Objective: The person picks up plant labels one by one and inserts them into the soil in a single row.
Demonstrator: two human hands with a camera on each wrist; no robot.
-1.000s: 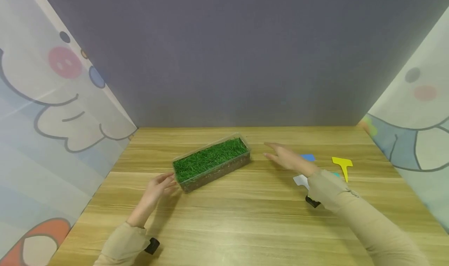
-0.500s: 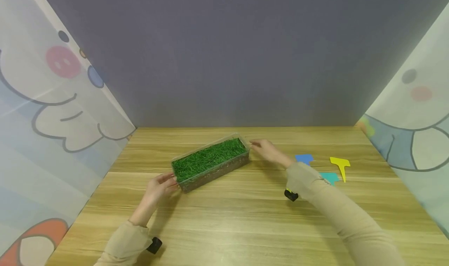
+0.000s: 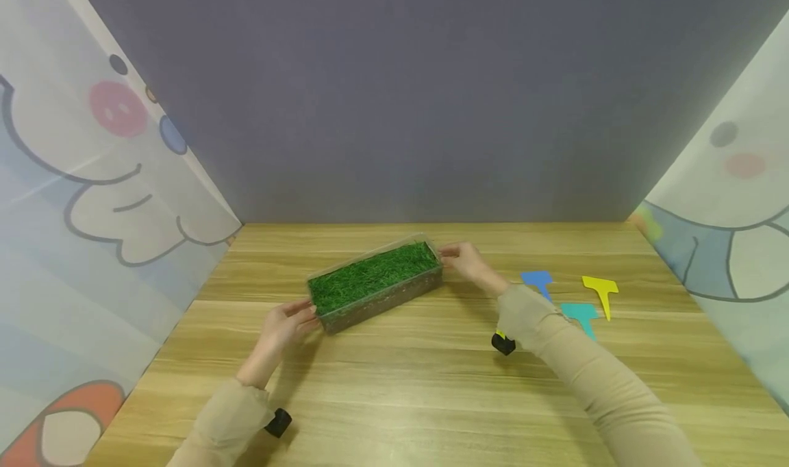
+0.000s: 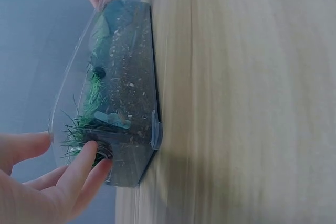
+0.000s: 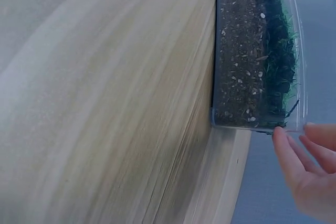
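A long clear plastic planter point(image 3: 382, 301) stands slantwise on the table, with brown soil below and green grass point(image 3: 372, 279) on top. My left hand point(image 3: 283, 323) holds its near left end, thumb at the rim and fingertips point(image 4: 86, 153) against the end wall. At the far right end, my right hand point(image 3: 468, 261) holds the planter between thumb and fingers, as the right wrist view shows. Right of that hand lie T-shaped plant labels: a blue label point(image 3: 537, 281), a yellow label point(image 3: 600, 289) and a teal label point(image 3: 581, 313). My right sleeve hides part of the area beside them.
The wooden table point(image 3: 394, 392) ends at a grey back wall point(image 3: 394, 111). Cartoon-printed curtains flank both sides, a left curtain point(image 3: 55, 248) and a right curtain point(image 3: 752, 248). A black wrist camera point(image 3: 279, 422) hangs at the left sleeve, another point(image 3: 503, 344) at the right.
My right hand has moved left from beside the labels onto the planter's right end, uncovering the blue and teal labels. My left hand has stayed at the left end; the planter has shifted very slightly.
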